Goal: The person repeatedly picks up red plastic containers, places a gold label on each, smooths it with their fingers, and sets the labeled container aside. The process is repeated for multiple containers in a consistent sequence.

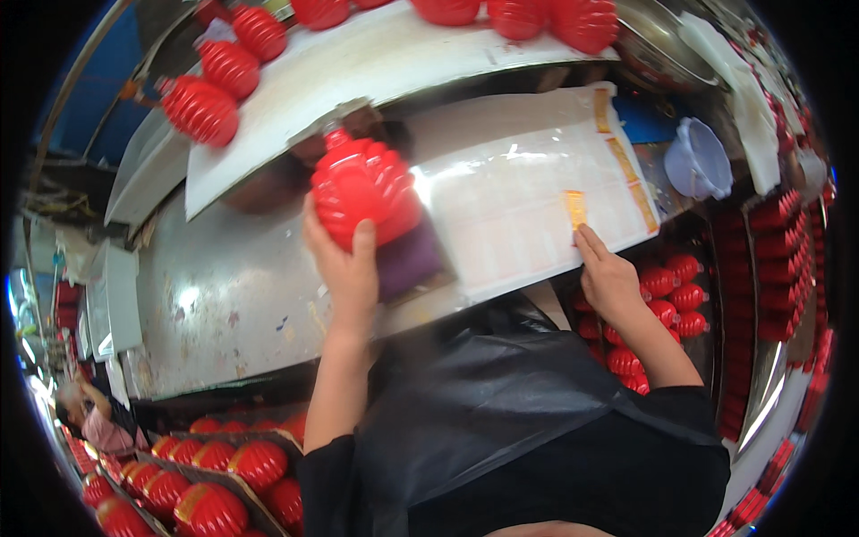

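My left hand (344,268) is wrapped round the lower part of a red ribbed plastic bottle (362,190), its narrow neck pointing away from me. The bottle is held over a purple pad (407,259) on the metal table. To the right, my right hand (607,273) pinches the near end of a small gold-yellow label (574,208). That label is over a white backing sheet (510,206), where a row of similar gold labels (631,183) runs along the right edge.
A raised white shelf (358,67) carries several red bottles (199,109) at the back. A lilac bucket (698,161) and a metal basin (658,40) stand at right. Crates of red bottles (212,508) are lower left, more (662,285) lower right. Another person (98,416) is far left.
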Available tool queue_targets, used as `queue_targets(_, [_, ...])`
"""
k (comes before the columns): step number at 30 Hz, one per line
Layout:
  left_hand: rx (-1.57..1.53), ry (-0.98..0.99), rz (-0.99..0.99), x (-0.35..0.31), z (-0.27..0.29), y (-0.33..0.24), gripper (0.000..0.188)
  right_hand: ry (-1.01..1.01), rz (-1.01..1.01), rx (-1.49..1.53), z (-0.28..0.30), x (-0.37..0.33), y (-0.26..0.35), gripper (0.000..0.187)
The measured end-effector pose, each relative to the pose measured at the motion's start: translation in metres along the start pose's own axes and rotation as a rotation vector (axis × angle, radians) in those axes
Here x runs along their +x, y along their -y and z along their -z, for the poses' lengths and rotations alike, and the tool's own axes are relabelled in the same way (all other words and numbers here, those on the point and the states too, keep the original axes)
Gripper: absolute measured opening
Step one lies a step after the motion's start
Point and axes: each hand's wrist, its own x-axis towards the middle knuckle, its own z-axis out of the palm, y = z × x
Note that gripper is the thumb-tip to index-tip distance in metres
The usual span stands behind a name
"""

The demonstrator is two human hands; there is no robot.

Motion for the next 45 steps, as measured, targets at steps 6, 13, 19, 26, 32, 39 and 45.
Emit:
queue_targets(6, [-0.230,0.032,0.092,0.001,0.005,-0.009,0.089,-0.226,0.212,0.080,0.012,0.010,-0.017,0.021])
queue_targets(13, [-0.280,0.056,0.144,0.001,0.006,-0.012,0.089,0.377,-0.381,0.850,0.058,0.103,0.024,0.029])
queue_targets(19, [-0.212,0.138,0.163,0.003,0.016,-0.017,0.091,0.479,-0.220,1.338,0.092,0.216,0.102,0.033])
queue_targets(26, [-0.212,0.070,0.105,0.020,0.022,-0.026,0.089,-0.367,0.846,0.467,0.098,0.250,0.175,0.026])
queue_targets(32, [-0.186,0.120,0.094,0.066,0.024,-0.035,0.071,-0.363,0.950,0.125,0.070,0.226,0.185,0.030])
queue_targets(39, [0.238,0.175,0.013,0.094,0.015,-0.041,0.046,-0.432,0.894,0.150,0.059,0.216,0.175,0.039])
queue_targets(45, [0.138,0.101,-0.036,0.086,0.011,-0.033,0.037,-0.453,0.927,0.098,0.057,0.214,0.171,0.039])
